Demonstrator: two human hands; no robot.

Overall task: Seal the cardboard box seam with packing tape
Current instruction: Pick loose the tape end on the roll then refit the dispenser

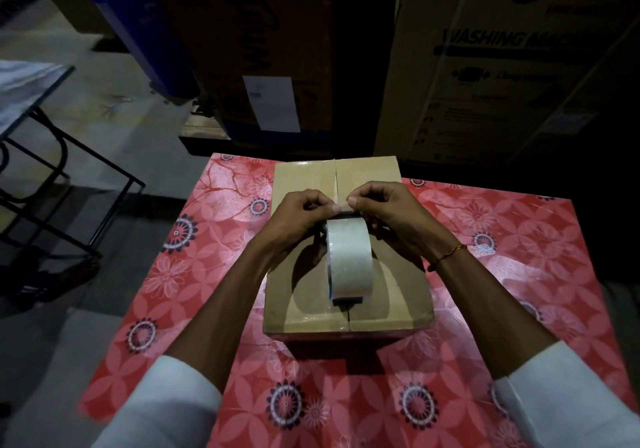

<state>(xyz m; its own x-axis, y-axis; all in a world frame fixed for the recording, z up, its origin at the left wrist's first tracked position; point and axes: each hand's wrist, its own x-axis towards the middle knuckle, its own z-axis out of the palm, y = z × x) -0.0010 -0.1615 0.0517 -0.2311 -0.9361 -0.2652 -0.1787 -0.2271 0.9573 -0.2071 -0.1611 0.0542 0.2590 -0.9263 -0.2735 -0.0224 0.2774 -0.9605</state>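
Note:
A closed brown cardboard box [398,284] sits in the middle of the table, its centre seam [336,180] running away from me. A roll of clear packing tape [349,260] stands on edge above the seam. My left hand [298,215] and my right hand [388,212] meet at the roll's far top. Both thumbs and forefingers pinch the tape's loose end there. The fingers hide how far the end is peeled. The near part of the seam is covered by the roll.
The table wears a red floral cloth [519,239]. Tall cartons, one printed for a washing machine [502,66], stand close behind it. A blue bin [138,24] and a black metal-framed table [41,156] are to the left on the concrete floor.

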